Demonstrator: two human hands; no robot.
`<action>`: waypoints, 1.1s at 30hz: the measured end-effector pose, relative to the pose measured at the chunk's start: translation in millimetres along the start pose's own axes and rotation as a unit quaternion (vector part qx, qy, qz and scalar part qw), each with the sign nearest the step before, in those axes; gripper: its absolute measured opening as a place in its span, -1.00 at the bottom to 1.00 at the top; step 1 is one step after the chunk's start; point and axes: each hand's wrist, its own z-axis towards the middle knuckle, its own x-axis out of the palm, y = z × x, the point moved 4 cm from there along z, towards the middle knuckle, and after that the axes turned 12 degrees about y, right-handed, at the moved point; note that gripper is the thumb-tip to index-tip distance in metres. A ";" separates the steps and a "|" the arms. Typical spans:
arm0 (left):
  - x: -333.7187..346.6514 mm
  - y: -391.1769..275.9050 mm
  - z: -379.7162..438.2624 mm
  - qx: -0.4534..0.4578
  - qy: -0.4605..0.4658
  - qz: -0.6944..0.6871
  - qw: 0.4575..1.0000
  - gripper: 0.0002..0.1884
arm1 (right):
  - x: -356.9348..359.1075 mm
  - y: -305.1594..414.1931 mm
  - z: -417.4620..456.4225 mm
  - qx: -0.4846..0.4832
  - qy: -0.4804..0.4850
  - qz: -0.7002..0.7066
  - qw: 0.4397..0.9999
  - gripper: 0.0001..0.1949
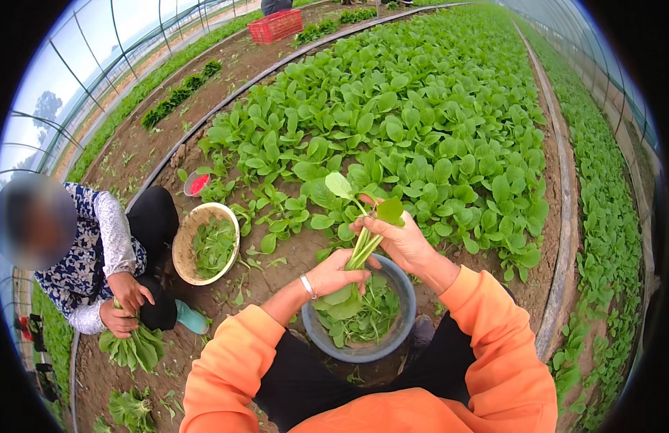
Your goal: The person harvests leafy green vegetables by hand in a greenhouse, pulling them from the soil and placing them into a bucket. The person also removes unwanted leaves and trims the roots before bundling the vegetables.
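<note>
My left hand (pixel 340 277) is closed around a bunch of leafy greens (pixel 362 252), whose stems point up and leaves hang down. At the stem ends, my right hand (pixel 386 230) pinches a small plant with a pale leaf (pixel 338 185) and a darker green one. Below both hands stands a grey-blue basin (pixel 357 354) between my legs, with loose green leaves (pixel 375 319) inside. Beyond my hands grows a dense bed of leafy greens (pixel 404 124).
At left a seated co-worker (pixel 104 260) holds a bunch of greens (pixel 133 346). Nearby stand a cream basin (pixel 184 249) and a small bowl with something red (pixel 196 184). Tied bunches (pixel 131 409) lie on soil. A red crate (pixel 275 27) stands far off; a hose (pixel 234 89) edges the bed.
</note>
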 end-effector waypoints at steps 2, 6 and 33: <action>0.2 4.9 1.9 -0.015 0.011 -0.006 1.000 -0.70 | -13.5 -10.9 1.1 0.010 -0.021 0.048 0.999 -0.28; 10.2 -2.4 4.0 -0.062 0.022 -0.020 0.998 -0.69 | -27.4 -19.1 3.6 0.002 -0.057 0.031 0.998 -0.57; -13.1 9.5 -12.6 -0.044 -0.052 0.039 0.997 -0.34 | -24.1 -39.1 -11.7 0.082 0.179 -0.333 0.922 -0.73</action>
